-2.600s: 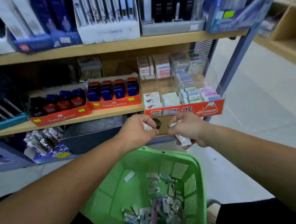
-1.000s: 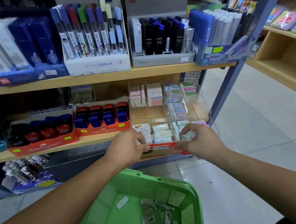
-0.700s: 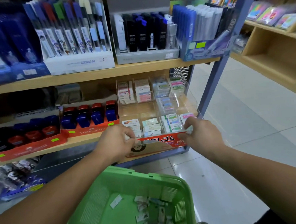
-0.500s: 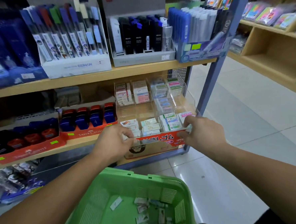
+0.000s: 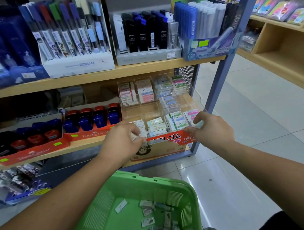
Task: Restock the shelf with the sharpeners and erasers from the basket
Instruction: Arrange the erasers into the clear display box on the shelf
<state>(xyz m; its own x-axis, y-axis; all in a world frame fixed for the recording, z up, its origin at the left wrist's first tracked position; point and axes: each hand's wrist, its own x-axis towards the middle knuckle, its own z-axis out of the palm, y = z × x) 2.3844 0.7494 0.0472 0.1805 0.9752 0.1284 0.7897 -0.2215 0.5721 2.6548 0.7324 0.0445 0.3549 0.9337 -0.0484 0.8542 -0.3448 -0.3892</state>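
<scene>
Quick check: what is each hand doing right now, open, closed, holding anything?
Left hand: closed on small wrapped erasers at the front of the clear eraser display.
Right hand: fingers pinched on a pale eraser at the display's front right compartment.

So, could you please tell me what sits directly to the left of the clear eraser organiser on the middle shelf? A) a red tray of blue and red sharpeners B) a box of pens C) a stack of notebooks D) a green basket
A: a red tray of blue and red sharpeners stands right beside the clear eraser organiser; the green basket is down below, near the person.
</scene>
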